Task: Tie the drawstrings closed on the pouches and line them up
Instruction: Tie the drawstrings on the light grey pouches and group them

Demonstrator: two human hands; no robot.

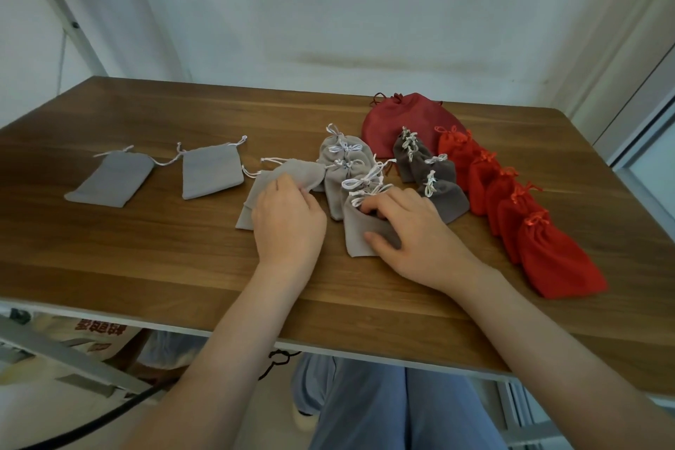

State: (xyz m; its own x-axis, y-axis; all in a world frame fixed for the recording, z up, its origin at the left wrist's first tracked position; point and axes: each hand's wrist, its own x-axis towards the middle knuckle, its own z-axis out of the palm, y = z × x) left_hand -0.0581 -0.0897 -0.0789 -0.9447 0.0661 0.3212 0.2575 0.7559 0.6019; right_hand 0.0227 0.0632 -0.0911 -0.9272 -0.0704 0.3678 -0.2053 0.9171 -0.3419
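My left hand [288,217] lies on an untied light grey pouch [292,175] and its fingertips pinch the cloth near the mouth. My right hand [409,226] rests on a tied light grey pouch [359,232], fingers curled at its knotted white drawstring, thumb pressing the lower edge. That pouch is the nearest of a short row of tied light grey pouches [343,157]. Two more untied light grey pouches [113,177] [212,172] lie flat at the left.
A row of tied dark grey pouches [434,179] and a longer row of tied red pouches [526,219] run diagonally at the right. A larger dark red pouch [401,120] lies behind them. The wooden table [146,267] ends at a near edge above my legs.
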